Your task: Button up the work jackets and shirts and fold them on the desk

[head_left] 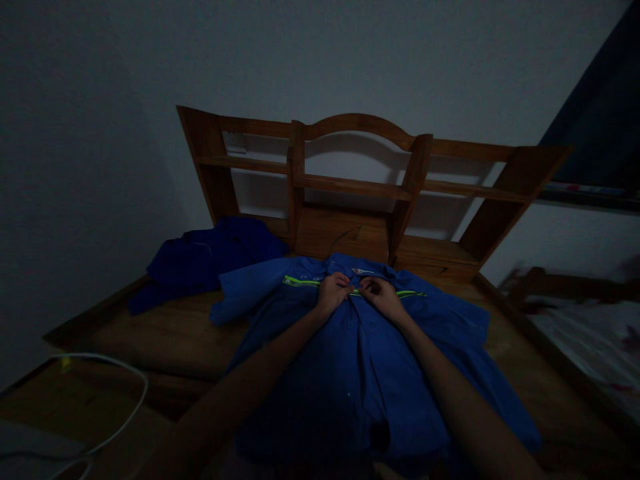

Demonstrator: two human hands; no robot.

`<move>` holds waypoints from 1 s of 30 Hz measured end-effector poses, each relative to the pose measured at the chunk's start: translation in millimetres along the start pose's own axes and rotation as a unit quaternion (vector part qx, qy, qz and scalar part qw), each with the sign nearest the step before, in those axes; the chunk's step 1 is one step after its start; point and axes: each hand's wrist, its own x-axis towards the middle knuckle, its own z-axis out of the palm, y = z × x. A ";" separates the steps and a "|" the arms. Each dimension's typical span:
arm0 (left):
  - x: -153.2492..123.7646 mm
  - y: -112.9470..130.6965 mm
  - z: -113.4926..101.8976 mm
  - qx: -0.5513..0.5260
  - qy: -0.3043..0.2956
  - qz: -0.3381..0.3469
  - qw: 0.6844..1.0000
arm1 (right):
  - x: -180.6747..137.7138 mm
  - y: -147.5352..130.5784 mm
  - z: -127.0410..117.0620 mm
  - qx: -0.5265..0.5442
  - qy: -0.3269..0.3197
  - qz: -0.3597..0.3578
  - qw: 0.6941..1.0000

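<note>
A blue short-sleeved work shirt (320,373) lies spread on the wooden desk, collar toward the shelf, with a yellow-green stripe across the chest. Its front opening runs down the middle. My left hand (334,293) pinches the left edge of that opening at stripe height. Close by, my right hand (381,295) has its fingers bent in on the other edge of the front. A small gap separates the two hands. Whether a button sits between the fingertips is too dark and small to tell.
A darker blue garment (215,250) lies crumpled at the desk's back left. Behind the shirt stands a wooden shelf unit (353,187) against the wall. A white cable (135,403) loops at the lower left. Bedding (595,340) shows beyond the desk (185,333) on the right.
</note>
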 end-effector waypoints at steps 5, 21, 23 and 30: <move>-1.8 1.8 -2.5 0.132 -0.017 0.101 0.986 | 5.9 20.2 -8.3 -0.050 0.067 0.044 0.996; 41.2 -9.0 -30.0 0.274 -0.034 0.154 0.949 | 45.5 39.7 1.9 -0.342 0.010 -0.034 0.939; 38.8 -3.0 -30.8 0.277 -0.022 0.159 0.947 | 40.5 33.0 -2.9 -0.345 0.012 -0.039 0.938; 36.9 12.3 -80.1 0.482 0.082 0.172 0.855 | 17.3 20.7 -79.4 -0.461 0.096 0.084 0.878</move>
